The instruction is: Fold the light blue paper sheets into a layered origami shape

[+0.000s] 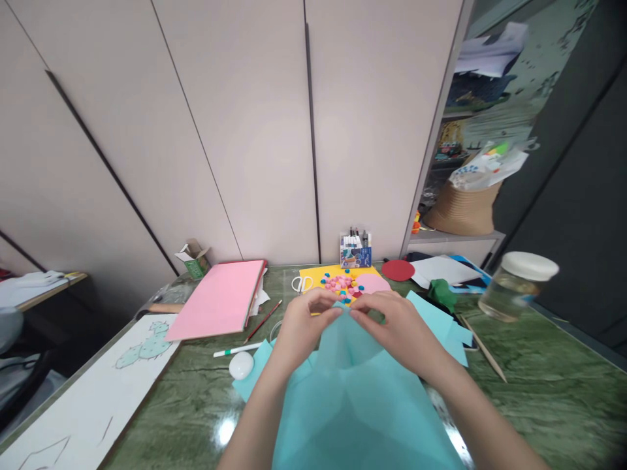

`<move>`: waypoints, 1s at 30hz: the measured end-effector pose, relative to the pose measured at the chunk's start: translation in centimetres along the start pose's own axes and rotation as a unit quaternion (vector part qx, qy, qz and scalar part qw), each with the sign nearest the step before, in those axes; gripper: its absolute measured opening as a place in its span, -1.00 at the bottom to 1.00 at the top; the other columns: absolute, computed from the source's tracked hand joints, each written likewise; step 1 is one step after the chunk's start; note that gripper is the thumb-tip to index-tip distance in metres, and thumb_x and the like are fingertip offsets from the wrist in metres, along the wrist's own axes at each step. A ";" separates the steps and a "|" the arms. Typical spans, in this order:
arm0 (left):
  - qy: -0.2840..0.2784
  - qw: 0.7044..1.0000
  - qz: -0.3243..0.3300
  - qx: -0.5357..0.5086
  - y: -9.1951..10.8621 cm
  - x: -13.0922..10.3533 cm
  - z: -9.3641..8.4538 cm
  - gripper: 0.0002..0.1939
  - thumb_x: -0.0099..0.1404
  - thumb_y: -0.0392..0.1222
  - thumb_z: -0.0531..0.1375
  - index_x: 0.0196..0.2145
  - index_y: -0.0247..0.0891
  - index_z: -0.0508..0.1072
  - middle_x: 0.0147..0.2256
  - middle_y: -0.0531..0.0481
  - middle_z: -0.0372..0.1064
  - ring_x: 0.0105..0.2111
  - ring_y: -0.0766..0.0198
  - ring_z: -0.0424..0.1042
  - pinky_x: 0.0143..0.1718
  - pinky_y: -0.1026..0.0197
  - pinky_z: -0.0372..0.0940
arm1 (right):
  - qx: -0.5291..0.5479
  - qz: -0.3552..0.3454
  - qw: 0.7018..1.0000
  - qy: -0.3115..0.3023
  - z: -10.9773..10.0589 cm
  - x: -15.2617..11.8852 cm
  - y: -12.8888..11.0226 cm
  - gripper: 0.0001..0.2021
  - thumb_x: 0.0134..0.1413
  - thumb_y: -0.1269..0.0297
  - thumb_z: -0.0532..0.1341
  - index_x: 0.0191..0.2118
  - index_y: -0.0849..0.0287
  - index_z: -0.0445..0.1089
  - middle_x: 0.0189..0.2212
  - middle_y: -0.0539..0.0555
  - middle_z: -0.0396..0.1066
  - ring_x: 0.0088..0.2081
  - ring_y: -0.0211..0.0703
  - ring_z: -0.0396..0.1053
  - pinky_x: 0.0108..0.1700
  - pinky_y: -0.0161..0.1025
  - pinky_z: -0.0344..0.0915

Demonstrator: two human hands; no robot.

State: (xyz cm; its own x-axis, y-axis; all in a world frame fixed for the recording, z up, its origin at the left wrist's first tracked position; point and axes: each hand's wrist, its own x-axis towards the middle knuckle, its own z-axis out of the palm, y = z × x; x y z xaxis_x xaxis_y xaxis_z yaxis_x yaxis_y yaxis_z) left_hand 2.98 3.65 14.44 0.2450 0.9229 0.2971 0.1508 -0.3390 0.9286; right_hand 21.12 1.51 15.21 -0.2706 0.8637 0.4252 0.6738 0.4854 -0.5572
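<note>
Both hands meet at the far edge of a large teal paper sheet (357,418), which is lifted there and creased down its middle. My left hand (311,323) pinches that edge between thumb and fingertips. My right hand (392,320) pinches it just to the right, the fingertips almost touching. The sheet's near part runs out of view at the bottom. Just beyond the fingers, small pink and blue pieces (337,282) lie on a yellow sheet (316,272). White-handled scissors (302,283) are by its left side.
To the left are a pink pad (215,297), a red pencil (263,322), a white-and-green pen (238,350), a white round lid (241,365) and a cactus drawing (142,365). Teal scraps (435,320), a wooden stick (484,349) and a lidded jar (516,287) stand or lie right. A marker box (356,251) stands behind.
</note>
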 end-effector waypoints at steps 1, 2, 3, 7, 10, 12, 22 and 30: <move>-0.015 1.000 -0.008 -0.011 0.0 0.0 -0.1 -0.85 0.11 -0.25 0.27 -0.31 -0.25 0.45 -0.40 0.04 0.43 -0.35 0.29 0.43 -0.26 0.25 0.29 | 0.015 0.005 1.000 -0.006 -0.1 0.0 0.0 -0.85 0.17 0.25 0.15 -0.36 0.08 0.44 -0.37 -0.05 0.51 -0.27 -0.13 0.41 -0.16 -0.19 0.18; -0.027 0.999 -0.015 -0.022 -0.1 0.1 -0.2 -0.84 0.10 -0.23 0.27 -0.32 -0.25 0.44 -0.46 0.07 0.41 -0.43 0.32 0.40 -0.35 0.28 0.28 | 0.035 0.011 0.999 -0.014 -0.3 0.0 0.0 -0.85 0.17 0.24 0.15 -0.36 0.08 0.44 -0.37 -0.05 0.51 -0.29 -0.15 0.40 -0.20 -0.22 0.18; -0.036 0.999 -0.019 -0.032 -0.2 0.2 -0.3 -0.81 0.09 -0.20 0.29 -0.31 -0.25 0.43 -0.50 0.09 0.38 -0.48 0.35 0.38 -0.41 0.30 0.26 | 0.059 0.020 0.998 -0.023 -0.4 0.0 0.0 -0.85 0.17 0.23 0.15 -0.36 0.08 0.44 -0.38 -0.05 0.50 -0.30 -0.17 0.39 -0.24 -0.25 0.18; -0.047 0.997 -0.014 -0.053 -0.6 0.3 -0.4 -0.67 0.07 -0.16 0.31 -0.22 -0.22 0.33 -0.48 0.13 0.37 -0.53 0.40 0.33 -0.50 0.36 0.19 | 0.134 0.046 0.988 -0.067 -1.1 0.1 0.3 -0.82 0.15 0.19 0.15 -0.41 0.09 0.43 -0.40 -0.06 0.47 -0.34 -0.22 0.35 -0.33 -0.31 0.16; -0.041 0.999 0.007 -0.033 -0.8 0.2 -0.3 -0.80 0.15 -0.19 0.25 -0.25 -0.20 0.34 -0.36 0.09 0.40 -0.46 0.40 0.34 -0.43 0.35 0.20 | 0.132 0.060 0.987 -0.068 -1.0 0.3 0.8 -0.79 0.13 0.18 0.16 -0.46 0.11 0.42 -0.44 -0.05 0.45 -0.36 -0.22 0.34 -0.34 -0.31 0.15; -0.056 0.998 0.019 0.000 -0.6 -0.1 -0.2 -0.94 0.21 -0.24 0.20 -0.32 -0.21 0.43 -0.32 0.06 0.44 -0.38 0.37 0.37 -0.35 0.31 0.21 | 0.121 0.070 0.988 -0.058 -0.8 0.4 1.1 -0.79 0.11 0.17 0.17 -0.47 0.12 0.42 -0.47 -0.04 0.44 -0.39 -0.21 0.32 -0.35 -0.29 0.13; -0.175 0.981 0.012 0.084 0.4 -0.6 -1.0 -0.65 0.10 -0.31 0.32 -0.13 -0.03 0.57 -0.25 0.12 0.53 -0.42 0.35 0.27 -0.37 0.29 0.13 | 0.130 0.089 0.986 -0.046 -0.8 0.2 1.5 -0.76 0.08 0.10 0.16 -0.45 0.12 0.42 -0.53 -0.02 0.37 -0.51 -0.24 0.21 -0.48 -0.28 0.01; -0.174 0.985 -0.002 0.021 0.3 -0.8 -1.9 -0.52 0.12 -0.24 0.32 0.03 -0.07 0.47 -0.04 0.01 0.45 -0.17 0.21 0.39 -0.21 0.23 0.24 | 0.171 0.081 0.980 -0.068 -1.9 0.0 1.1 -0.66 0.10 -0.01 0.16 -0.51 0.14 0.35 -0.55 -0.04 0.23 -0.49 -0.26 0.15 -0.49 -0.30 0.03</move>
State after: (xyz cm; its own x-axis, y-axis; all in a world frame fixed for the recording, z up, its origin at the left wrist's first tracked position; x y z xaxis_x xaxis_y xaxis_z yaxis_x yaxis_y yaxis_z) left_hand 0.98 3.18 14.97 0.5561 0.8082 0.1937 0.1896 -0.3503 0.9173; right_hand 23.21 1.80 15.94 -0.2838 0.9323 0.2243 0.4530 0.3365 -0.8256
